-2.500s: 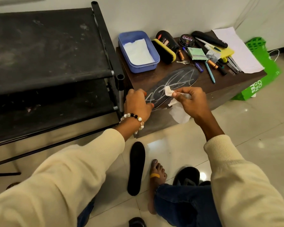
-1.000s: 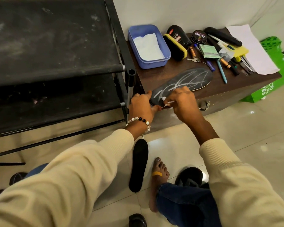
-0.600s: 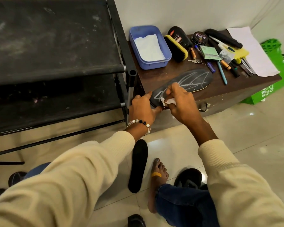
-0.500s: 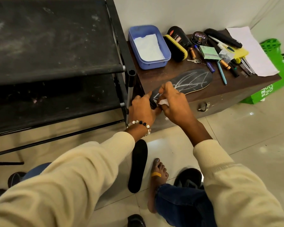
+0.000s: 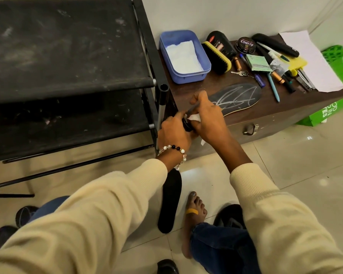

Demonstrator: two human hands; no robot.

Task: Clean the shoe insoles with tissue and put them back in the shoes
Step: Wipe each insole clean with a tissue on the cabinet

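Observation:
A black insole [image 5: 239,97] with white scribbled lines lies on the brown wooden box [image 5: 269,117], its heel end sticking out over the front edge. My left hand [image 5: 174,133] grips that heel end. My right hand [image 5: 207,117] pinches a crumpled white tissue [image 5: 194,117] against the insole near the heel. A second, plain black insole [image 5: 169,200] lies flat on the floor tiles below my arms. A black shoe [image 5: 229,216] sits on the floor by my bare foot; another shoe toe [image 5: 167,266] shows at the bottom edge.
A blue tub [image 5: 184,56] holding white tissues stands at the box's back left. A shoe brush [image 5: 216,57], polish tin [image 5: 246,44], pens, keys and paper crowd the back right. A black shoe rack [image 5: 67,76] stands left. A green bag [image 5: 333,107] is at right.
My right hand slid the tissue from the insole's middle back to its heel end beside my left hand. The left hand kept its hold on the heel.

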